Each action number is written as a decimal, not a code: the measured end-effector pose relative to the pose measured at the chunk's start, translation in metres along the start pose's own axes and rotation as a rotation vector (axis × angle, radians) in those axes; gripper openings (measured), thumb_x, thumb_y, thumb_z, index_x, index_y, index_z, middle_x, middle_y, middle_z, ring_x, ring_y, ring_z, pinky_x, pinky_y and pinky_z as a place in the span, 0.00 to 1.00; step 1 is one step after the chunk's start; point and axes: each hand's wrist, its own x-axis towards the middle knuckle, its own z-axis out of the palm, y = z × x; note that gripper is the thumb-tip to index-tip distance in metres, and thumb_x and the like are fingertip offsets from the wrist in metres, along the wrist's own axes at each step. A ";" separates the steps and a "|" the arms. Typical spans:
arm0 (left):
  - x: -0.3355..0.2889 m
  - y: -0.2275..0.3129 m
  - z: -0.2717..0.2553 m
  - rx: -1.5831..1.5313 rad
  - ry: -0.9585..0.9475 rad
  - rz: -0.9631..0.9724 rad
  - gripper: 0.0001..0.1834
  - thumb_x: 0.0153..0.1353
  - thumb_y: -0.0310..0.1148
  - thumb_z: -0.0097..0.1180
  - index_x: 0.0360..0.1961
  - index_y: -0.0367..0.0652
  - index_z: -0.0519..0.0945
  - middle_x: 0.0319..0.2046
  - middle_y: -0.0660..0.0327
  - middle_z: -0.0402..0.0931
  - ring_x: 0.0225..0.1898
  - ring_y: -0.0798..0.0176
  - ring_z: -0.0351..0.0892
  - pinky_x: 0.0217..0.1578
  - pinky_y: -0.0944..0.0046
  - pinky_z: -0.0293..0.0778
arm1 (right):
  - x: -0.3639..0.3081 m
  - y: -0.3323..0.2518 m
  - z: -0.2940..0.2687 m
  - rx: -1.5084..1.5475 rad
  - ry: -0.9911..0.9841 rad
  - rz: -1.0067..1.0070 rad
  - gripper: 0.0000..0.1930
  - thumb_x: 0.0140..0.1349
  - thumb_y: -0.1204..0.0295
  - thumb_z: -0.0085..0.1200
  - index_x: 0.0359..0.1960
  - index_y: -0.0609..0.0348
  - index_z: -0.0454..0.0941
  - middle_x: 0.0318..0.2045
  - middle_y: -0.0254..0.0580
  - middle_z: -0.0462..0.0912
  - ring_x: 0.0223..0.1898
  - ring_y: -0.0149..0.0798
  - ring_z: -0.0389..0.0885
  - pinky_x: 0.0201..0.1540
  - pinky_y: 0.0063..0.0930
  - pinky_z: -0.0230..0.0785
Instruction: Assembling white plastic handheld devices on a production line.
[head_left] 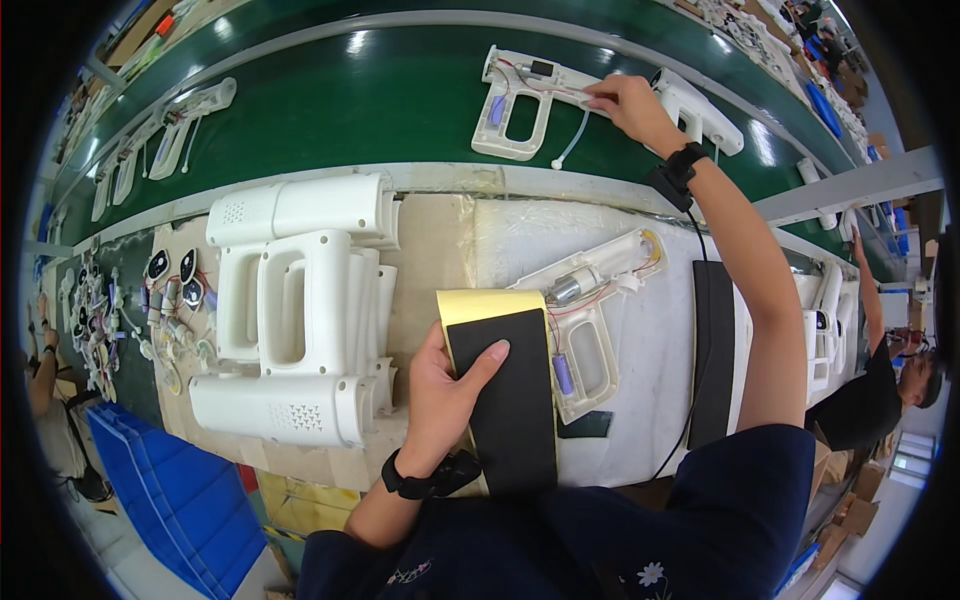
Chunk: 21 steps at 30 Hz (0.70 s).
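Black yellow-backed sheet (510,400), one in number, is being held by the left hand (440,390) over the near side of the white bench mat (655,400); the thumb is being laid flat on the dark face, while the fingers are being largely hidden behind, and a yellow border is being exposed along the top and left edges. At the green conveyor belt (350,110), the barrel end of one loop-handled white housing half (565,85) is being pinched between the thumb and fingers of the right hand (632,108).

A second wired housing half (605,262) is being supported on the mat, partly covered by the sheet; one silver cylindrical motor (568,290) and one purple cell (562,374) are being carried inside it. Any lettering on the cell is too small to be read.

To the left, white shells (335,300) are being kept stacked, their exact number being concealed by overlap; two loop handles are being presented foremost, and perforated patterns are being displayed on the shells above and below. Beyond them, three black oval parts (158,264) are being grouped beside loose wiring. Two black wristbands (433,475) are being worn, one per wrist.
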 end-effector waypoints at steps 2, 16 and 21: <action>-0.001 0.001 0.002 0.006 0.004 -0.003 0.17 0.60 0.23 0.60 0.49 0.32 0.71 0.42 0.55 0.81 0.41 0.68 0.81 0.41 0.69 0.78 | -0.004 0.003 0.000 0.063 0.030 0.041 0.10 0.56 0.74 0.61 0.40 0.62 0.84 0.32 0.50 0.82 0.33 0.51 0.80 0.38 0.35 0.72; -0.007 0.002 -0.003 0.110 0.011 0.034 0.19 0.56 0.25 0.65 0.48 0.33 0.75 0.42 0.58 0.81 0.41 0.69 0.81 0.42 0.69 0.78 | -0.039 -0.123 -0.041 -0.020 0.041 -0.321 0.13 0.57 0.79 0.56 0.45 0.56 0.82 0.40 0.46 0.80 0.43 0.50 0.78 0.45 0.35 0.72; -0.009 0.007 -0.001 0.027 0.030 -0.050 0.16 0.57 0.26 0.64 0.46 0.33 0.77 0.40 0.58 0.81 0.39 0.70 0.81 0.39 0.69 0.79 | -0.106 -0.221 -0.031 0.322 -0.266 -0.588 0.11 0.57 0.78 0.58 0.43 0.60 0.82 0.38 0.44 0.79 0.41 0.46 0.77 0.44 0.35 0.72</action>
